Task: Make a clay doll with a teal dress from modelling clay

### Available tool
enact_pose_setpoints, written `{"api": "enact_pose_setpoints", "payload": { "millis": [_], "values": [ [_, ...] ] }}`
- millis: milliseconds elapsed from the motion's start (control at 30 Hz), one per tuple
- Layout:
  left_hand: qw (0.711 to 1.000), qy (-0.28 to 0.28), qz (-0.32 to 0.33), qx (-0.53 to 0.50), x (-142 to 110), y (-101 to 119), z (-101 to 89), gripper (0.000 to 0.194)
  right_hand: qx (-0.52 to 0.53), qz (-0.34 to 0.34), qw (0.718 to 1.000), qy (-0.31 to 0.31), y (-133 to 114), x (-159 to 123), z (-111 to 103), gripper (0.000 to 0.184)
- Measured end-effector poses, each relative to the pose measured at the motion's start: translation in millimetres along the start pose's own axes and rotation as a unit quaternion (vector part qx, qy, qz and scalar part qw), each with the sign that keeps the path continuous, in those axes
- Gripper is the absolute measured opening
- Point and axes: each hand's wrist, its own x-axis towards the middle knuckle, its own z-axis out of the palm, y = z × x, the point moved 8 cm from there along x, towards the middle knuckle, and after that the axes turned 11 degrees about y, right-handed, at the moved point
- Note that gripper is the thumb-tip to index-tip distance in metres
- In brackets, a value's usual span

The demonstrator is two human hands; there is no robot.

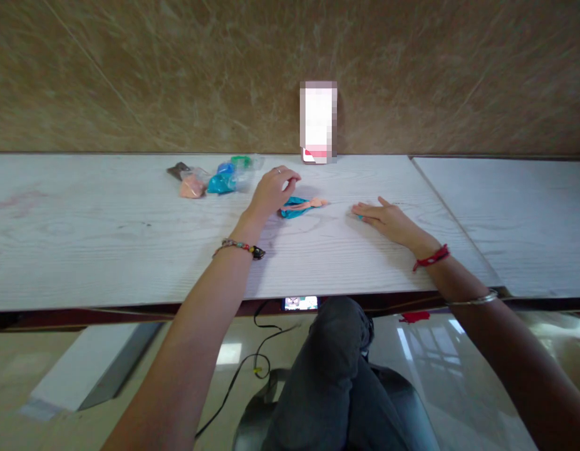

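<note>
A flat, leaf-like shape of blue and peach modelling clay (297, 207) lies on the white tabletop. Just behind its left end is my left hand (274, 190), fingers curled and thumb and index tip meeting in a pinch. Whether anything sits in that pinch is too small to make out. Further right, my right hand (388, 220) lies palm down with fingers stretched out. Under its fingertips shows a small bit of blue clay (360, 217), mostly covered, against the table.
Clear bags of peach clay (193, 186), blue clay (222, 180) and green clay (241, 161), plus a dark packet (178, 170), lie at the back left. A lit phone (318, 122) leans on the brown wall. Another lit screen (300, 303) is below the table's front edge (130, 305).
</note>
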Motion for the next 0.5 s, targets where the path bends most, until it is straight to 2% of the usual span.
{"api": "enact_pose_setpoints", "payload": {
  "millis": [167,300,433,500],
  "values": [
    [1.0,-0.003,0.006,0.0,0,0,1.9,0.02,0.042,-0.072,0.996,-0.04,-15,-2,5,0.038],
    [1.0,0.008,-0.003,-0.001,1,-3,-0.7,0.021,-0.005,-0.015,1.0,0.001,-7,2,-2,0.04],
    [1.0,0.005,-0.009,0.002,1,-4,-1.6,0.021,0.047,-0.071,0.995,-0.049,-20,-3,4,0.038],
    [1.0,0.0,-0.005,-0.001,0,-4,-0.6,0.021,0.03,-0.04,0.999,-0.011,-15,-1,-2,0.039]
  ]
}}
